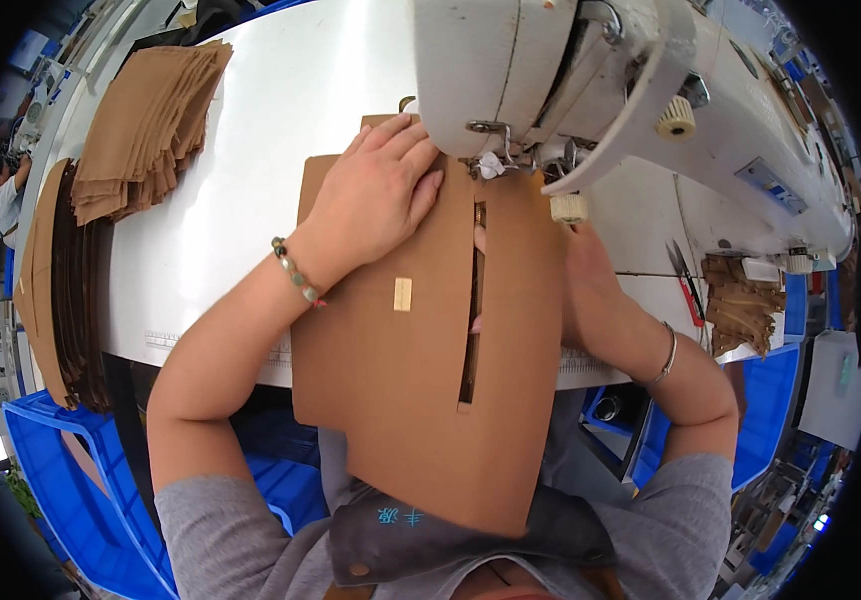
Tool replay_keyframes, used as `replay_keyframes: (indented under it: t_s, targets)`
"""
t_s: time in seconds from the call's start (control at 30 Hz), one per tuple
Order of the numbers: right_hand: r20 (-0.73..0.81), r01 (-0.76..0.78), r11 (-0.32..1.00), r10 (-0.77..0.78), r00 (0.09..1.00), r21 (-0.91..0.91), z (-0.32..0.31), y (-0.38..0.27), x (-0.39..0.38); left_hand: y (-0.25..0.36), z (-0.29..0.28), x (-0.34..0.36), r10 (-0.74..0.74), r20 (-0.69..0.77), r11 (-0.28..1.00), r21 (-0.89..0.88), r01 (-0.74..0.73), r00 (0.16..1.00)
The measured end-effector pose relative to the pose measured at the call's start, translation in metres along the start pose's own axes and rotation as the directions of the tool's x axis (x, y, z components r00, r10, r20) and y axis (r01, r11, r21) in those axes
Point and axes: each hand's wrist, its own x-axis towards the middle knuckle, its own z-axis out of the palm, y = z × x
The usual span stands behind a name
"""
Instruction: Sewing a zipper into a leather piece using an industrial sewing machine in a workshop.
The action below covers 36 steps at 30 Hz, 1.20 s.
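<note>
A large brown leather-like panel (pixel 400 370) with a long narrow slot and a small pale label lies under the head of a white sewing machine (pixel 490 70), its near end reaching back to my apron. My left hand (pixel 382 190) rests flat on the panel's upper left, fingers stretched toward the needle area. At the panel's right edge, my right hand (pixel 592 290) holds it from below. Some of its fingers are hidden under the panel; bits of fingertip show through the slot. The presser foot area (pixel 490 165) sits just beyond the slot's far end.
On the left are a fanned stack of brown pieces (pixel 155 125) and a second stack hanging past the table edge (pixel 50 290). Red-handled scissors (pixel 688 290) and small brown scraps (pixel 740 305) lie right. Blue bins (pixel 75 470) stand below the white table (pixel 260 90).
</note>
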Motion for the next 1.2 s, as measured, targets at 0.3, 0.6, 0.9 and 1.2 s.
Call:
replay_keyframes:
  t_s: [0.3,0.6,0.9,1.2]
  targets:
    - [0.03,-0.027,0.999,0.027,0.999,-0.018,0.003,-0.001,-0.001,-0.005,-0.005,0.004,0.037,-0.056,0.998,0.051,-0.035,0.998]
    - [0.006,-0.02,0.999,0.019,1.0,0.041,0.003,0.001,0.001,0.041,-0.007,-0.044,-0.01,0.035,0.999,-0.047,0.012,0.999]
    - [-0.01,-0.012,0.999,0.012,1.0,0.05,0.0,0.0,0.002,0.038,-0.004,-0.041,-0.004,0.057,1.0,-0.029,0.005,0.998]
    - [-0.022,-0.028,0.997,0.03,0.999,0.069,0.001,0.0,0.003,0.037,-0.008,-0.042,0.042,0.041,0.994,-0.099,-0.038,0.998]
